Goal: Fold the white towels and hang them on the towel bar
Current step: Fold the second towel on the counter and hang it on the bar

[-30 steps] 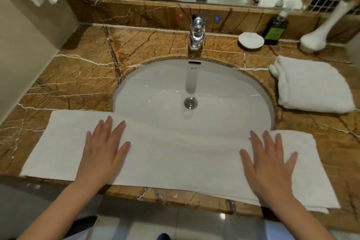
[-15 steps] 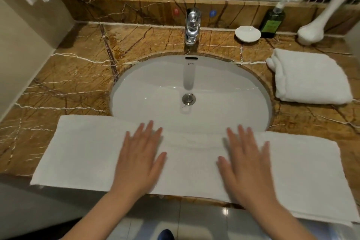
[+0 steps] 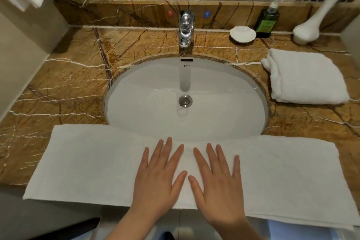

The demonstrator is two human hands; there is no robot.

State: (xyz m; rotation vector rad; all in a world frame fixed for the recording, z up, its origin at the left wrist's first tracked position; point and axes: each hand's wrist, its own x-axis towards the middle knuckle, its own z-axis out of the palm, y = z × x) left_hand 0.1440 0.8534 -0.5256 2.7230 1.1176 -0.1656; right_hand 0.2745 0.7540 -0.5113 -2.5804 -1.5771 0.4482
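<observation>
While left hand (image 3: pixel 157 177), right hand (image 3: pixel 218 183) press towel (image 3: pixel 87 162) | sink (image 3: pixel 136 93): INAX

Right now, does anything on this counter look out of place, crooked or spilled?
Only the long towel is placed oddly: it spans the front of the sink, so its far edge dips inside, and its near edge hangs over the counter front. The left hand and right hand press it flat. Nothing looks spilled.

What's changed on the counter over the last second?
Both flat hands slid inward along the long white towel: left hand rightward, right hand leftward, now nearly touching at its middle. Nothing gripped or released. That towel stays spread flat; the folded white towel stays put.
</observation>
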